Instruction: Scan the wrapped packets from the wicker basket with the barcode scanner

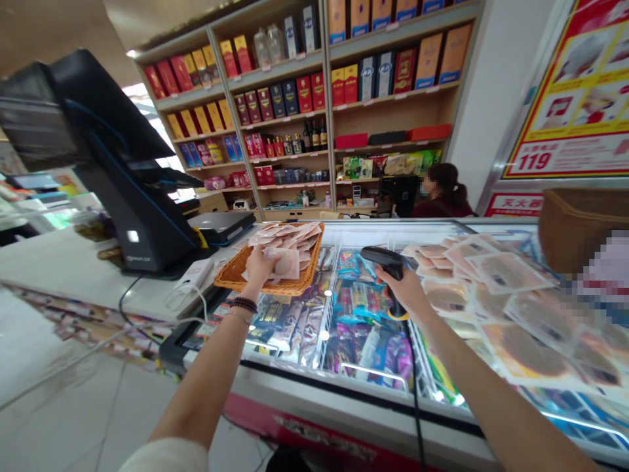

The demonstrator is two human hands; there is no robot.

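Head view: black, corded scanner [386,259]

Left fingers [266,261] seemingly hold a packet [287,265], right fingers [386,278] a scanner [385,257].

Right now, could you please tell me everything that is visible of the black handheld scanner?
The scanner looks like dark plastic, with a broad head on top and a handle below. The right hand grips the handle, holding it upright over the glass-topped freezer, the head reaching leftward in the picture. An orange-yellow band shows near the handle's lower end, and a black cable runs down from there. Whether it is switched on cannot be seen.
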